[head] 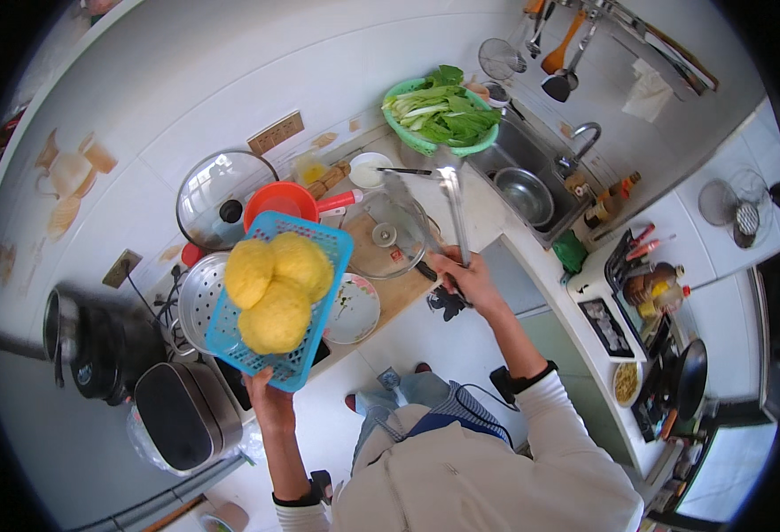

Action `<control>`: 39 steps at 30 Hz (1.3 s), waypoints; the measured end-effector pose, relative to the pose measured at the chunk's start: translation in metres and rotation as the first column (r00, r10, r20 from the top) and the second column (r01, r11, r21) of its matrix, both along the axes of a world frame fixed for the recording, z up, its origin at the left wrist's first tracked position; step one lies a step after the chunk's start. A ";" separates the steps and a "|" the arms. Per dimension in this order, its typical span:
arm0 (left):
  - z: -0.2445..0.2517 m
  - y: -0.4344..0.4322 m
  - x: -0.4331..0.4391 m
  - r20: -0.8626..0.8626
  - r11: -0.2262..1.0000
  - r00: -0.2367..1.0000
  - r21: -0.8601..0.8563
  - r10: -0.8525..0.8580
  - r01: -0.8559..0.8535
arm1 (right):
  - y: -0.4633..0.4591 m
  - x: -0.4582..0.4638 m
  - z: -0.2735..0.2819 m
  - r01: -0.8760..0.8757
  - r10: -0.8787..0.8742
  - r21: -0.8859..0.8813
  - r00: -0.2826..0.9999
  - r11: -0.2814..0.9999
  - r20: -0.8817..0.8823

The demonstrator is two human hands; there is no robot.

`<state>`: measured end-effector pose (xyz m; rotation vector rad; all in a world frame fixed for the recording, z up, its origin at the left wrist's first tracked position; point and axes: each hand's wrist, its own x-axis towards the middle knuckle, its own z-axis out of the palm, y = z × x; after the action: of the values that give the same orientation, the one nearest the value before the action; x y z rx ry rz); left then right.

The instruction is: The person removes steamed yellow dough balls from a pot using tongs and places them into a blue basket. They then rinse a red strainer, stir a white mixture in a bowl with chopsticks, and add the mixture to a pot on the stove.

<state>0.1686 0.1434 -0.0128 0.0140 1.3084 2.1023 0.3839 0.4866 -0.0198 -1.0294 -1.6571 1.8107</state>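
My left hand [270, 399] grips the near end of a blue plastic basket [331, 292], which is raised above the counter. Several round yellow buns [277, 316] lie in the basket. My right hand [466, 276] is closed around a pair of metal tongs [455, 206]; their arms are spread apart and point away from me. Beyond the tongs, a green plastic colander [423, 147] holds leafy greens [443, 110]. Between my hands, a glass lid [370, 256] and a floral plate [352, 312] rest on the wooden board [400, 299].
A red ladle [280, 199], a steamer pot [200, 299] and a large glass lid [220, 179] stand near the wall. The sink [509, 143] holds a metal bowl [524, 196]. A rice cooker [177, 419] is at lower left; a knife holder [603, 286] stands on the right counter.
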 end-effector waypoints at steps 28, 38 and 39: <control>0.022 -0.108 0.099 0.083 0.927 0.924 0.004 0.374 -0.375 | -0.129 -0.095 0.029 -0.568 0.553 -0.047 0.814 0.822 -0.177; 0.018 -0.262 0.130 0.033 0.684 0.684 -0.028 0.729 -0.729 | -0.299 -0.202 0.046 -0.806 0.799 0.202 0.586 0.557 0.135; 0.018 -0.274 0.136 0.029 0.653 0.653 -0.042 0.757 -0.756 | -0.312 -0.216 0.043 -0.801 0.796 0.255 0.586 0.542 0.151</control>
<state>0.3047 -0.1305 0.0051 -0.7185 1.4679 2.7434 0.1674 0.1742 0.0235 -0.0802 -2.5893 1.9173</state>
